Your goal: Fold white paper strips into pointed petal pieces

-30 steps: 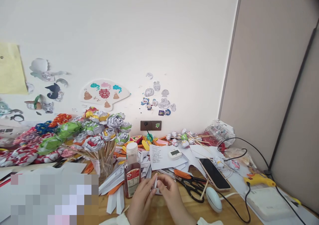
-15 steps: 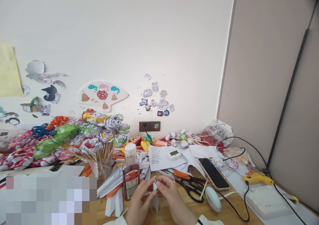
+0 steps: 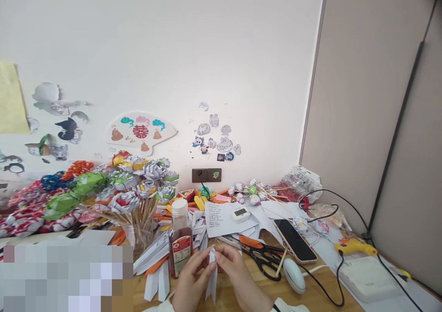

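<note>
Low at the frame's bottom centre, my left hand and my right hand meet over the wooden desk. Both pinch a narrow folded strip of white paper that hangs down between them. The fingers of each hand are closed on its upper end. A small bottle of red sauce with a white cap stands just left of my left hand. Orange-handled black scissors lie just right of my right hand.
A jar of paper flowers on sticks stands behind the bottle. A phone, a white mouse, a yellow glue gun, a white box and black cables lie to the right. Paper scraps litter the middle.
The paper strip has lengthened downward between my hands, which have shifted slightly lower and left. The view has drifted a little to the right.
</note>
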`<state>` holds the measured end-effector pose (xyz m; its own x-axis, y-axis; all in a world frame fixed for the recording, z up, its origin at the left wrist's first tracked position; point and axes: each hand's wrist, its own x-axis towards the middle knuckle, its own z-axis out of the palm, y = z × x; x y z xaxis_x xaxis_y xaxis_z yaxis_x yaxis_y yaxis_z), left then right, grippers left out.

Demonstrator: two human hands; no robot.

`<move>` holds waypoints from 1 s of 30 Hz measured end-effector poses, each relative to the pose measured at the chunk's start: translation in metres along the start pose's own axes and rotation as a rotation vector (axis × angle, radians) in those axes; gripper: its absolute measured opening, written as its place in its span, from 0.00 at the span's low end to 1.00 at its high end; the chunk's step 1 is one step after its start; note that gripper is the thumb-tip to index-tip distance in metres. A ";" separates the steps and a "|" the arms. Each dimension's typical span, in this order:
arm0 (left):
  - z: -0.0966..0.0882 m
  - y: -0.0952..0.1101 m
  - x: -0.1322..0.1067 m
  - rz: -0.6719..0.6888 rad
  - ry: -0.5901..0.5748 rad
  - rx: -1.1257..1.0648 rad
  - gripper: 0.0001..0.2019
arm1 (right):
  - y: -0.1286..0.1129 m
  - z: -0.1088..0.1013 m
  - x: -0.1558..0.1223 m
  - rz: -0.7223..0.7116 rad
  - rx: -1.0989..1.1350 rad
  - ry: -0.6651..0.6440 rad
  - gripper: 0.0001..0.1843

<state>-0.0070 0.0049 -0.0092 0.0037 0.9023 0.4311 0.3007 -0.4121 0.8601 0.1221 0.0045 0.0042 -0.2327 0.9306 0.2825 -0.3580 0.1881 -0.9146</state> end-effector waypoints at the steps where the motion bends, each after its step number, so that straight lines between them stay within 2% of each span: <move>1: 0.000 0.000 0.000 -0.010 0.000 -0.004 0.16 | 0.000 0.000 0.000 0.005 -0.004 0.000 0.13; 10: 0.000 0.014 0.000 -0.059 -0.075 -0.146 0.16 | -0.001 -0.005 0.004 0.023 -0.029 -0.002 0.11; 15: 0.001 0.011 0.000 -0.114 -0.055 -0.236 0.17 | -0.001 -0.008 0.006 0.057 -0.059 0.011 0.11; 20: 0.004 0.004 0.000 -0.139 -0.073 -0.334 0.17 | 0.002 -0.011 0.008 0.017 -0.124 -0.002 0.15; 30: 0.005 0.002 -0.002 -0.124 -0.075 -0.347 0.16 | 0.000 -0.010 0.008 0.003 -0.155 -0.021 0.13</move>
<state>-0.0020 0.0028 -0.0094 0.0609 0.9496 0.3074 -0.0378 -0.3055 0.9514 0.1292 0.0152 0.0034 -0.2528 0.9250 0.2837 -0.2136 0.2326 -0.9488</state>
